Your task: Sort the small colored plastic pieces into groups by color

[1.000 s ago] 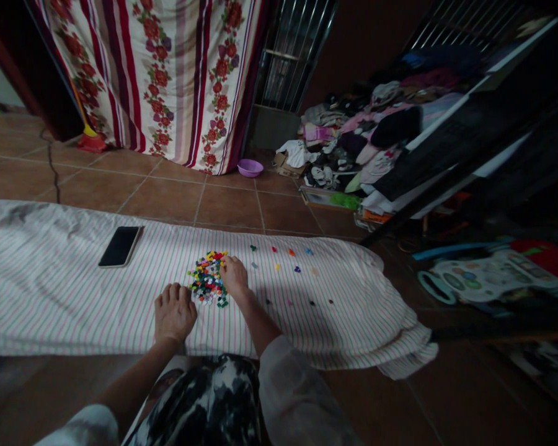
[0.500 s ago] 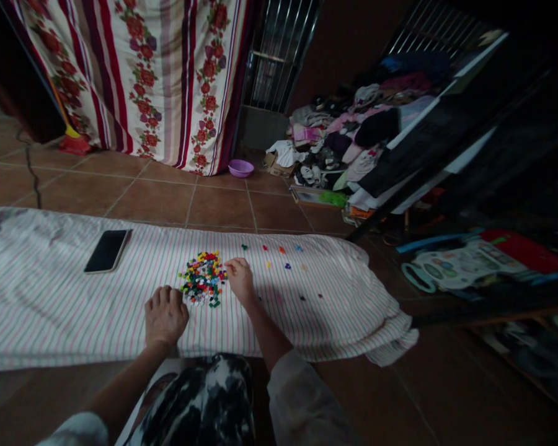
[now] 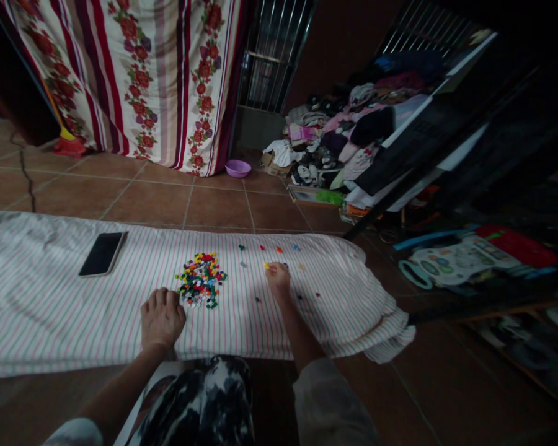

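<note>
A heap of small multicoloured pieces [image 3: 202, 279] lies on the striped cloth [image 3: 223, 331]. My left hand [image 3: 162, 316] rests on the cloth at the heap's near left, fingers curled and pressed together; anything under them is hidden. My right hand [image 3: 279, 279] is to the right of the heap, fingertips pinched at a yellow piece [image 3: 266, 265]. Whether the fingers grip that piece or only touch it is too small to tell. Small separate groups lie around it: green [image 3: 242, 247], red [image 3: 261, 247], orange [image 3: 279, 249], blue [image 3: 296, 247], beige [image 3: 301, 267] and dark ones [image 3: 317, 295].
A phone [image 3: 103, 254] lies on the cloth at the left. Beyond the cloth's far edge, a purple bowl [image 3: 238, 168] stands on the tiled floor near a floral curtain [image 3: 167, 80]. A clothes pile [image 3: 339, 136] is at the back right.
My right hand has moved right, from the heap's right edge to the yellow piece among the separate groups. My left hand stays beside the heap. The view has shifted slightly.
</note>
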`<move>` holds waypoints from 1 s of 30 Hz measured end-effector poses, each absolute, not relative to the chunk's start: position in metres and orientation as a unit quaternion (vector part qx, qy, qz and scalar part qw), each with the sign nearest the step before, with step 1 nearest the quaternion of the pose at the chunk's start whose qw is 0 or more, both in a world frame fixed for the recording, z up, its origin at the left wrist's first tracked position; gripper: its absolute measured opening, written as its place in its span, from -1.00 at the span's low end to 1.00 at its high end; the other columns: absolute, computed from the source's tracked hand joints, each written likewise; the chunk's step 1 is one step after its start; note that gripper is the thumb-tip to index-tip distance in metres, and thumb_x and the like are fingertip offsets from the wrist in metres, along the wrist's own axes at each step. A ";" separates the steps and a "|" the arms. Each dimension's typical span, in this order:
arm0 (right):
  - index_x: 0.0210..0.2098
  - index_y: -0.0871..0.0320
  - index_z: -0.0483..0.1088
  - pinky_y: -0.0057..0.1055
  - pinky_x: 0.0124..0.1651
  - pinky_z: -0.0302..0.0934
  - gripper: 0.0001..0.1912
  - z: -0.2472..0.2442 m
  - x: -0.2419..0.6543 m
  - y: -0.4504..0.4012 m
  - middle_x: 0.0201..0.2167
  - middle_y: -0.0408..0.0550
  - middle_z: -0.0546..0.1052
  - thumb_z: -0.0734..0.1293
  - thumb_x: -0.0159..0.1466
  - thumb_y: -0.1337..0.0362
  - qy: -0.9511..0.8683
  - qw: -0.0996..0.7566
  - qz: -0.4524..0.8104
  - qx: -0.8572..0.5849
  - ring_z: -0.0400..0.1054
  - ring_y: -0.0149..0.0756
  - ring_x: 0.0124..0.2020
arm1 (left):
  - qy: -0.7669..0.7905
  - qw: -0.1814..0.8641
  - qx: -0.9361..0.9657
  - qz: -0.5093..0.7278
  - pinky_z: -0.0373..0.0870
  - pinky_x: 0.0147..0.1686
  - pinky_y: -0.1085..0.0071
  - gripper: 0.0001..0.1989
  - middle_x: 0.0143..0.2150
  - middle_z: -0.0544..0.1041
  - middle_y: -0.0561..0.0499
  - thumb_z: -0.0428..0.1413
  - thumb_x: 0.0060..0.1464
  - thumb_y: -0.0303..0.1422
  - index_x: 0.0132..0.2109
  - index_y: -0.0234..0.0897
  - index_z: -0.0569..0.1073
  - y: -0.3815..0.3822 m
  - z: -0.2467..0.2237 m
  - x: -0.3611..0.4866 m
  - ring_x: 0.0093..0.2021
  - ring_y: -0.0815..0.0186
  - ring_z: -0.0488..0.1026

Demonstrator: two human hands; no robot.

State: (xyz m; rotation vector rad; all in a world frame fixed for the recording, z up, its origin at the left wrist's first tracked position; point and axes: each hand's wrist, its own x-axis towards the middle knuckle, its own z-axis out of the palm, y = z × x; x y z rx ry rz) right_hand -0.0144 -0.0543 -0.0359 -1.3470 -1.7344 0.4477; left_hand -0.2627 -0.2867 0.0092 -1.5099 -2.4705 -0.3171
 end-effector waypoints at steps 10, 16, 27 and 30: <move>-0.40 0.18 0.48 -0.40 -0.14 0.27 -0.78 -0.035 -0.006 -0.037 -0.37 -0.01 0.45 0.21 0.07 0.44 -0.725 0.354 0.127 -0.577 0.33 -0.31 -0.32 | -0.844 0.109 -0.515 -0.103 0.16 -0.12 0.19 -0.81 -0.08 0.40 -0.15 -0.09 0.11 -0.37 -0.18 -0.28 0.37 -0.287 0.009 -0.264 0.01 0.08 0.28; -0.31 0.17 0.50 -0.46 -0.12 0.22 -0.74 -0.038 -0.012 -0.033 -0.27 -0.04 0.45 0.23 0.07 0.46 -0.734 0.299 0.120 -0.598 0.33 -0.37 -0.30 | -0.845 0.104 -0.514 -0.103 0.16 -0.11 0.18 -0.80 -0.06 0.41 -0.16 -0.09 0.11 -0.38 -0.16 -0.29 0.38 -0.288 0.008 -0.263 0.01 0.08 0.28; -0.30 0.17 0.47 -0.37 -0.16 0.25 -0.71 -0.040 -0.008 -0.038 -0.37 -0.04 0.46 0.18 0.05 0.44 -0.735 0.368 0.118 -0.558 0.31 -0.30 -0.35 | -0.847 0.088 -0.511 -0.118 0.18 -0.12 0.16 -0.78 -0.08 0.41 -0.17 -0.09 0.09 -0.39 -0.17 -0.28 0.40 -0.287 0.013 -0.262 0.00 0.08 0.28; -0.29 0.18 0.47 -0.36 -0.14 0.25 -0.70 -0.031 -0.007 -0.045 -0.35 -0.01 0.46 0.16 0.07 0.44 -0.730 0.383 0.107 -0.556 0.32 -0.28 -0.30 | -0.846 0.092 -0.512 -0.119 0.17 -0.11 0.16 -0.78 -0.07 0.41 -0.18 -0.09 0.09 -0.39 -0.17 -0.30 0.40 -0.287 0.012 -0.262 0.01 0.08 0.27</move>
